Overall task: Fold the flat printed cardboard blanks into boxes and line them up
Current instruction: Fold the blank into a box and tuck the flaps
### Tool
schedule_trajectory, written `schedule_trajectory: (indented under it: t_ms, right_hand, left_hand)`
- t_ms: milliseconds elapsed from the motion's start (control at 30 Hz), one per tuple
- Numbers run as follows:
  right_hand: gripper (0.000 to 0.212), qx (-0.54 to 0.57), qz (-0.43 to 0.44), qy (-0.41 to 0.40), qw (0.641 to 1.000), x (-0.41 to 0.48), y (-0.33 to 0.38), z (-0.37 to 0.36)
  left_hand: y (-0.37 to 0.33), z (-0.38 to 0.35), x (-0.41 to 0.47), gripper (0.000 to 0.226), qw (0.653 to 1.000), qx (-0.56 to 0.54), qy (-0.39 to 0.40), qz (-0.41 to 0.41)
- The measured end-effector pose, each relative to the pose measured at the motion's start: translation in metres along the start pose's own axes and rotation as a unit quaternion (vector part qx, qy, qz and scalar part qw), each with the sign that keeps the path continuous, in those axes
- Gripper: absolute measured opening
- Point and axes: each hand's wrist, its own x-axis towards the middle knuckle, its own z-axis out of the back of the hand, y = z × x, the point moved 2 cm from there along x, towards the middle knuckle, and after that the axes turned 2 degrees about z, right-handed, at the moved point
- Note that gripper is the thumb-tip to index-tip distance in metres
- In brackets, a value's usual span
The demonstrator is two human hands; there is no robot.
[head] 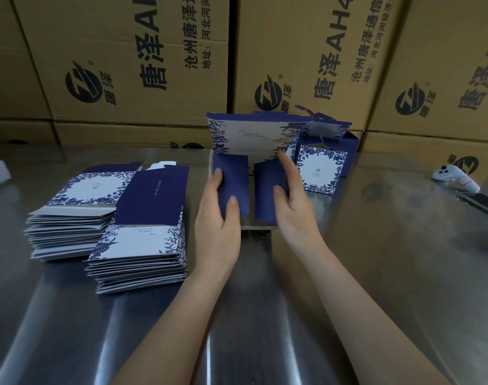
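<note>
Both forearms reached forward over the steel table (376, 245). The left hand (218, 215) pinched the left navy flap (234, 176) between thumb and fingers. The right hand (293, 201) held the right navy flap (268, 184) likewise, index finger extended upward. The half-folded blank (251, 134) stood at table centre, with flat blanks (137, 240) stacked to its left, a finished box (322, 169) just right, and brown cartons (126, 51) behind.

One head-worn camera (wide-angle) looks forward and down. It hangs close over the shiny steel table (376, 245), facing brown cardboard cartons (126, 51).
</note>
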Motion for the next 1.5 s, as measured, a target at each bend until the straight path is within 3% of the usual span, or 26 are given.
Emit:
schedule_trajectory:
  t_ms: [700, 900, 1033, 1133, 1500]
  right_hand:
    - [0.071, -0.052, 0.000, -0.041, 0.998, -0.006, 0.003, -0.004]
    - [0.049, 0.037, -0.001, -0.058, 0.998, -0.008, 0.004, -0.003]
    - [0.035, 0.116, -0.068, -0.073, 0.988, -0.005, 0.000, -0.002]
    - [0.034, 0.117, -0.070, -0.081, 0.987, -0.004, 0.004, -0.001]
    - [0.041, 0.082, -0.067, -0.113, 0.988, -0.005, 0.002, -0.004]
  left_hand:
    - [0.005, 0.002, -0.002, 0.060, 0.999, 0.007, -0.054, -0.007]
    - [0.005, 0.005, -0.001, 0.067, 0.997, -0.042, -0.061, 0.034]
    - [-0.001, 0.008, 0.000, 0.047, 0.994, -0.060, -0.078, 0.040]
    - [-0.006, 0.010, -0.001, 0.033, 0.991, -0.076, -0.102, 0.036]
    - [-0.008, 0.013, 0.002, 0.024, 0.984, -0.076, -0.148, 0.067]
